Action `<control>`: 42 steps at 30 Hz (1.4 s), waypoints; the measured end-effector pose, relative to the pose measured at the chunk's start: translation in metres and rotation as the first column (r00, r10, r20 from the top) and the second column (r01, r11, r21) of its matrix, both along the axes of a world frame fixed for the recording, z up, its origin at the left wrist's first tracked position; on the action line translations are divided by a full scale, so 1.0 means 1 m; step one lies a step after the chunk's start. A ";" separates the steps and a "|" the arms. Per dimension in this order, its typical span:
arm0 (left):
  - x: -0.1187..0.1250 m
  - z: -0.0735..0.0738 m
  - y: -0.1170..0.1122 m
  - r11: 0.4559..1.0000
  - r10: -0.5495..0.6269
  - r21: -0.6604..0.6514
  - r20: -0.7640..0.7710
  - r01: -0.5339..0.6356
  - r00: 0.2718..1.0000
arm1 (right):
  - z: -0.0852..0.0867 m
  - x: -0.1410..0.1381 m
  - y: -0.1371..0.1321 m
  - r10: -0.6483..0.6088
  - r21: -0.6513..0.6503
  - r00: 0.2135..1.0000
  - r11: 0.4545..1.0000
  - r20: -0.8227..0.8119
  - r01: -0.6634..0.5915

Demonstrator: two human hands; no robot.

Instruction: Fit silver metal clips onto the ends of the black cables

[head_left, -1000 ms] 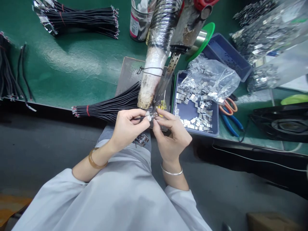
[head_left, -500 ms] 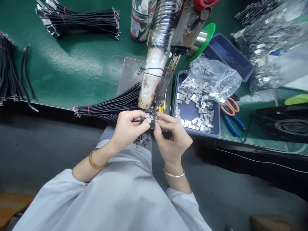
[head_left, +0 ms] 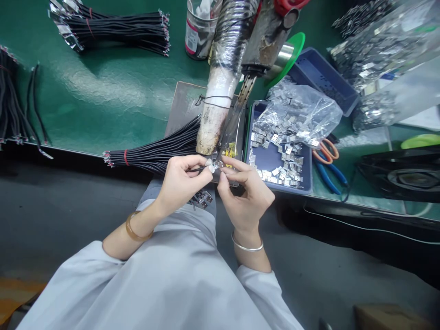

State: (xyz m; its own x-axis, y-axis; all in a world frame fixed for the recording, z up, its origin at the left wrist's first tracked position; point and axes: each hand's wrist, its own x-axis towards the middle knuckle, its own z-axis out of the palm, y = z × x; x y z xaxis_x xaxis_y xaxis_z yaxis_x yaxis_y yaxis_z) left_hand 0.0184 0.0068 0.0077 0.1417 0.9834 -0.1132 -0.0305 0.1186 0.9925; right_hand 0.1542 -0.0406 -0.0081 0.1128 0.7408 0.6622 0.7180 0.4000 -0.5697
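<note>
My left hand (head_left: pixel 180 183) pinches a thin black wire (head_left: pixel 195 169) near its end, just below the tip of a soldering iron (head_left: pixel 225 137). My right hand (head_left: pixel 245 192) pinches a small metal terminal piece (head_left: pixel 218 164) against the wire's end. Both hands meet at the bench's front edge under a wrapped fume tube (head_left: pixel 220 96). A tied bundle of black wires (head_left: pixel 151 153) lies just left of my hands. Several small metal parts (head_left: pixel 202 198) rest on my lap.
A blue tray (head_left: pixel 275 158) with loose metal terminals and a plastic bag (head_left: pixel 299 112) of them sits right of my hands. Orange and blue cutters (head_left: pixel 328 160) lie beyond it. More wire bundles (head_left: pixel 117 27) lie at the back left; a jar (head_left: pixel 199 30) stands behind the tube.
The hands have stayed together under the iron tip with only slight shifts; the view has wobbled a little.
</note>
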 end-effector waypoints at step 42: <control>0.001 0.004 0.001 1.000 -0.013 -0.028 0.026 0.014 1.000 | 0.003 0.002 0.003 -0.002 -0.026 0.998 1.000 0.055 0.003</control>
State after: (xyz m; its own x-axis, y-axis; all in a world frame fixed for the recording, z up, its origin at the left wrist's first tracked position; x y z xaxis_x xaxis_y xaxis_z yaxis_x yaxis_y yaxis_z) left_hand 0.0198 0.0076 0.0117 0.1580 0.9779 -0.1366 -0.0540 0.1467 0.9877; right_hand 0.1565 -0.0379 -0.0051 0.0784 0.7575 0.6482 0.7497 0.3837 -0.5391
